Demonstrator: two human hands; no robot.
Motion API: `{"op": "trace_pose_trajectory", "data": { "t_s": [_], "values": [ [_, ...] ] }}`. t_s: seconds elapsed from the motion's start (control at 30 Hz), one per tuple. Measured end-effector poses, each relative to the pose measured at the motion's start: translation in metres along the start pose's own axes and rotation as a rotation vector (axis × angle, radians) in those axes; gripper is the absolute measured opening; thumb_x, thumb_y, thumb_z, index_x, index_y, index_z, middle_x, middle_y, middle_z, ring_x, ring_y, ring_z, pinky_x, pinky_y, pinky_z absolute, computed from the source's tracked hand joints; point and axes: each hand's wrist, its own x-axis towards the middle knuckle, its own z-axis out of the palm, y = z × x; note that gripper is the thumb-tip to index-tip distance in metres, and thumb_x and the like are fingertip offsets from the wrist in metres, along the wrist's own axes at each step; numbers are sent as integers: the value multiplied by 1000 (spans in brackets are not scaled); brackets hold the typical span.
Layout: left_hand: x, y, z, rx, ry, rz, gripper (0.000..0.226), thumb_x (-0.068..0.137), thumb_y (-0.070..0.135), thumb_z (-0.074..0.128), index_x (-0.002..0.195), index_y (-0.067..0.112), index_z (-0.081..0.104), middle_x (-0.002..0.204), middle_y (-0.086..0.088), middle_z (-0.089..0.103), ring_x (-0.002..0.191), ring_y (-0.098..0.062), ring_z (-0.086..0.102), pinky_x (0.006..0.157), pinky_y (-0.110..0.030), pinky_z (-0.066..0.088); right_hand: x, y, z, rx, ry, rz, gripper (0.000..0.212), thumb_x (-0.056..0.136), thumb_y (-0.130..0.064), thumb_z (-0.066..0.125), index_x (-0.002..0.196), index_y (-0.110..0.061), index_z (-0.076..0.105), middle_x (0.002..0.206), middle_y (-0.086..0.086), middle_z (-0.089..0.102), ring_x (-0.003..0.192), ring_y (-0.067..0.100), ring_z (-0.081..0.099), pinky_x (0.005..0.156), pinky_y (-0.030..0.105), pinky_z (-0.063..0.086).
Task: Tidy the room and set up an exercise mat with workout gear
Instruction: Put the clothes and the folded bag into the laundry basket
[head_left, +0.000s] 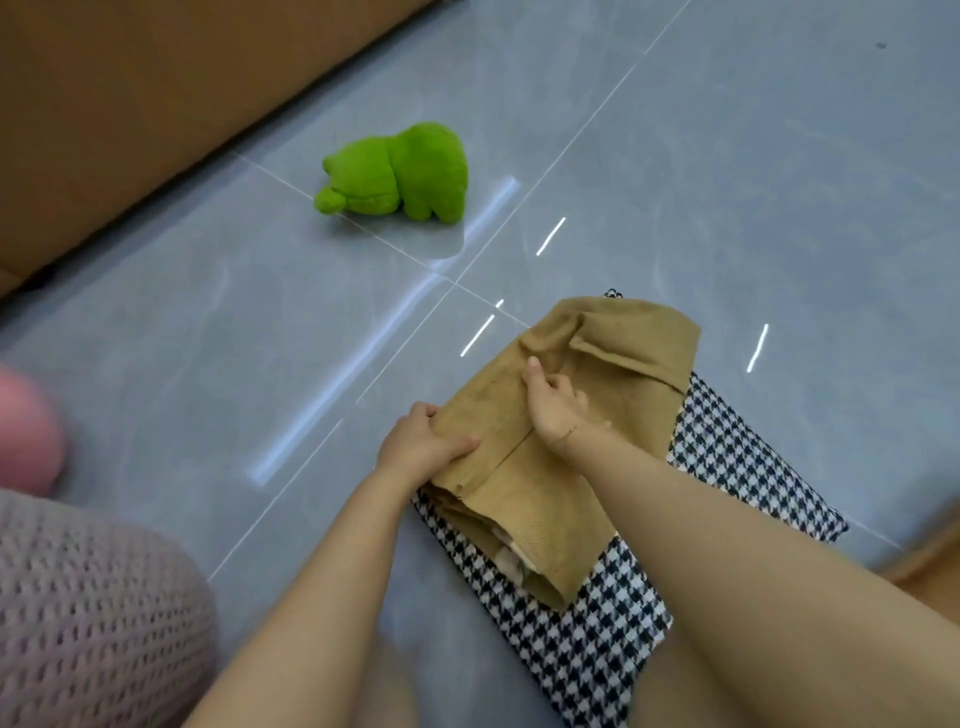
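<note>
Tan garment, folded on houndstooth cloth: left hand pinching its edge, right hand pressing flat with loose grip, holding nothing; layers risk slipping apart.

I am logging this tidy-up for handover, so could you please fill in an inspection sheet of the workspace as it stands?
Surface: glossy grey tiled floor, with light glare.
Job's things: folded tan fabric garment lying on black-and-white houndstooth cloth.
Clutter: green plush toy lying alone on the tiles; pink rounded object, blurred.
Grips: left hand holds the garment's edge; right hand presses on top.
Cables: nothing seen.
Surroundings: brown furniture side; pink knit fabric.
</note>
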Motion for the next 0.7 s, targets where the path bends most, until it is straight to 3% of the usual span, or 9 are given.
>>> {"op": "trace_pose_trajectory", "data": {
  "t_s": [0.13,0.23,0.4,0.47,0.53,0.6,0.7],
  "values": [
    [7,-10,3,-86,32,-18,33,76,38,75,98,18,60,95,3,63,81,-12,59,63,-26,45,5,8,-1,-57,-53,-54,59,97,-57,11,145,-30,31,155,0,23,145,20,9,114,58,-5],
    [8,-5,2,-41,43,-15,24,79,35,73,91,19,60,85,6,60,78,-12,57,57,-24,40,10,8,-4,-109,-119,-54,58,97,-58,11,147,-32,26,156,-2,17,145,22,7,114,59,-3],
    [14,16,-7,123,-62,-128,29,80,29,73,103,20,57,100,2,58,91,-17,55,73,-28,43,21,6,-15,-125,-205,-99,55,96,-57,11,144,-37,30,156,-8,14,143,23,7,110,64,0],
    [18,36,-10,167,-117,-162,39,76,21,74,112,21,56,110,0,57,96,-19,55,75,-29,45,24,16,-31,-29,-245,-99,53,98,-53,14,145,-32,29,154,-5,18,143,23,10,114,59,3],
    [21,62,-7,27,-201,-155,48,73,17,78,114,22,56,111,-1,60,97,-18,59,75,-28,48,29,31,-48,142,-276,-130,55,99,-52,17,146,-28,31,152,-5,25,144,20,15,117,52,9],
    [21,86,2,-115,-273,-148,52,69,23,84,114,22,58,107,4,65,95,-13,62,75,-25,50,37,48,-63,327,-310,-184,56,99,-53,20,144,-25,37,147,-10,33,139,10,25,116,36,16],
    [8,108,15,-142,-203,-133,47,67,23,85,109,23,62,99,10,65,91,-8,62,72,-21,47,37,70,-86,483,-351,-212,47,101,-43,30,140,-22,45,139,-12,42,126,1,35,105,19,23]
  ]
}}
